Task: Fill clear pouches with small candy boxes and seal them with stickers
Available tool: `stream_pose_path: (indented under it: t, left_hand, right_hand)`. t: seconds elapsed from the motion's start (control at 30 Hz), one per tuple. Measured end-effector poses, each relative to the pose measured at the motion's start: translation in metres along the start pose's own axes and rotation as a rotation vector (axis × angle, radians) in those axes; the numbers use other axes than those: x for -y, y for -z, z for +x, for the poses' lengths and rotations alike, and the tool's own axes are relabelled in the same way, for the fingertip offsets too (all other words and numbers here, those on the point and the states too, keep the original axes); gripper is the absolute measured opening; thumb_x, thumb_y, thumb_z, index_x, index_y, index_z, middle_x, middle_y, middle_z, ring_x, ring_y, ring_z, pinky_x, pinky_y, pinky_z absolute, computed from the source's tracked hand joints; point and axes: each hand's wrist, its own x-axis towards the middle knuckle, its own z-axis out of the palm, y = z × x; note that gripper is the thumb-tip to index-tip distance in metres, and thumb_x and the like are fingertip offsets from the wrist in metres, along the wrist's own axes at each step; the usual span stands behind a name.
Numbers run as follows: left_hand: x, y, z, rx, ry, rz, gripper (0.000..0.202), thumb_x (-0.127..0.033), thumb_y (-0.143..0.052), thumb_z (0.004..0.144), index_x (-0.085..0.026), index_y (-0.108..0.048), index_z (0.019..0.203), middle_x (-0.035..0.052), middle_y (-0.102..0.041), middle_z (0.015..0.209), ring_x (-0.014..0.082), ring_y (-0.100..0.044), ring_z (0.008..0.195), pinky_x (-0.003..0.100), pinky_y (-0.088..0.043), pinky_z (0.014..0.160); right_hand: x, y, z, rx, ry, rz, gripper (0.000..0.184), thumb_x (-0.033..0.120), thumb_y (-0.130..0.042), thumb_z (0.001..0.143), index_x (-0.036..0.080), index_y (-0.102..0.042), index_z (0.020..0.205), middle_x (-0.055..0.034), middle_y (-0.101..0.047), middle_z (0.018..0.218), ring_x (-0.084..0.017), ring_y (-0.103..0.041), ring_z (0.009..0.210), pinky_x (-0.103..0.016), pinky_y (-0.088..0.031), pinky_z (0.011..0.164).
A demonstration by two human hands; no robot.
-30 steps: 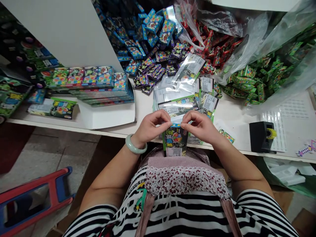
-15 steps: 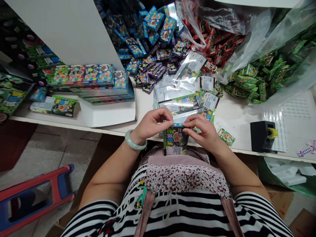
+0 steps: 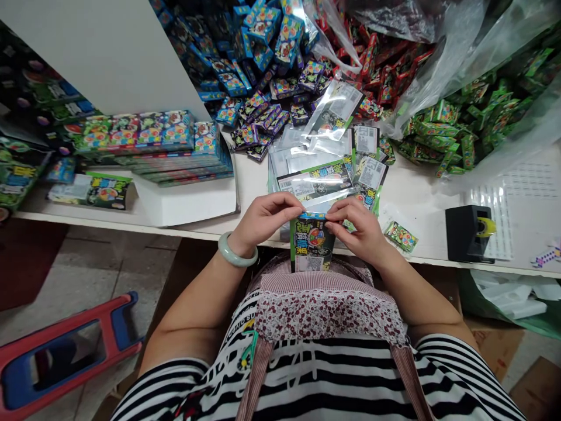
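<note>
A black and green printed plastic bag [image 3: 314,242] hangs upright at the table's front edge, in front of my apron. A narrow blue box [image 3: 312,216] shows at its top edge. My left hand [image 3: 272,219], with a jade-green bangle at the wrist, pinches the top left corner. At the top right corner, my right hand [image 3: 357,225] pinches with thumb and fingers. Just beyond the hands lies a loose pile of similar printed bags [image 3: 315,178] with clear parts. Whether the blue box sits fully inside the bag I cannot tell.
Heaps of small blue boxes [image 3: 263,35], purple boxes [image 3: 267,117], red boxes [image 3: 388,76] and green boxes [image 3: 438,126] lie at the back. Stacked box sets [image 3: 149,134] stand left. A single small box [image 3: 401,235] and a tape dispenser [image 3: 468,234] are right.
The view has shifted slightly. Both hands keep their pinch on the bag's top corners, and a little more of the blue box's edge shows between them.
</note>
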Motion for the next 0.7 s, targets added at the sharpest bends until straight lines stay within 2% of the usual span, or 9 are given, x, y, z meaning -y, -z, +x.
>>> stream_pose_path:
  t: [0.07, 0.23, 0.3, 0.5, 0.63, 0.7]
  left_hand:
    - [-0.002, 0.002, 0.002, -0.01, 0.005, 0.031, 0.022, -0.037, -0.071, 0.085, -0.018, -0.068, 0.077, 0.0024, -0.066, 0.074, 0.0124, -0.06, 0.071, 0.027, -0.051, 0.067]
    - [-0.009, 0.01, 0.005, 0.18, -0.081, 0.081, 0.017, -0.034, -0.067, 0.089, -0.019, -0.071, 0.084, 0.0065, -0.071, 0.087, 0.0148, -0.066, 0.082, 0.03, -0.055, 0.077]
    - [-0.004, 0.011, 0.0, 0.2, -0.104, 0.095, 0.014, -0.033, -0.067, 0.089, -0.02, -0.072, 0.092, 0.0073, -0.072, 0.094, 0.0161, -0.067, 0.087, 0.031, -0.056, 0.08]
    - [0.025, -0.004, -0.019, 0.013, -0.106, 0.094, 0.014, -0.032, -0.068, 0.088, -0.02, -0.068, 0.093, 0.005, -0.068, 0.09, 0.0143, -0.066, 0.084, 0.027, -0.056, 0.074]
    - [0.035, -0.007, -0.019, -0.12, -0.039, 0.063, 0.027, -0.034, -0.069, 0.088, -0.022, -0.063, 0.112, 0.0049, -0.067, 0.098, 0.0144, -0.066, 0.086, 0.027, -0.055, 0.075]
    - [0.037, -0.004, -0.017, -0.125, -0.054, 0.084, 0.024, -0.035, -0.068, 0.088, -0.022, -0.064, 0.108, 0.0049, -0.066, 0.098, 0.0154, -0.065, 0.089, 0.028, -0.055, 0.079]
  right_hand:
    - [0.0, -0.002, 0.0, -0.011, -0.001, 0.004, 0.007, 0.021, -0.062, 0.092, 0.026, -0.061, 0.097, -0.0009, -0.064, 0.096, -0.016, -0.062, 0.09, -0.034, -0.051, 0.077]
    - [0.002, -0.001, -0.001, -0.025, -0.008, -0.004, 0.006, 0.021, -0.062, 0.091, 0.026, -0.06, 0.094, -0.0004, -0.063, 0.094, -0.016, -0.062, 0.088, -0.035, -0.05, 0.076]
    - [0.002, -0.001, -0.003, -0.026, -0.034, -0.007, 0.005, 0.021, -0.061, 0.091, 0.026, -0.06, 0.093, -0.0008, -0.063, 0.094, -0.016, -0.061, 0.087, -0.036, -0.049, 0.077]
    - [-0.005, -0.014, -0.007, -0.005, -0.075, -0.001, 0.005, 0.02, -0.055, 0.093, 0.024, -0.056, 0.093, -0.0031, -0.062, 0.092, -0.019, -0.06, 0.091, -0.037, -0.05, 0.079]
    - [-0.009, -0.025, -0.004, -0.071, -0.12, 0.002, 0.011, 0.021, -0.052, 0.095, 0.024, -0.056, 0.104, -0.0062, -0.062, 0.1, -0.02, -0.059, 0.098, -0.036, -0.051, 0.078]
    - [-0.011, -0.028, -0.002, -0.087, -0.135, 0.01, 0.011, 0.022, -0.051, 0.095, 0.023, -0.056, 0.104, -0.0069, -0.062, 0.102, -0.02, -0.059, 0.1, -0.036, -0.051, 0.08]
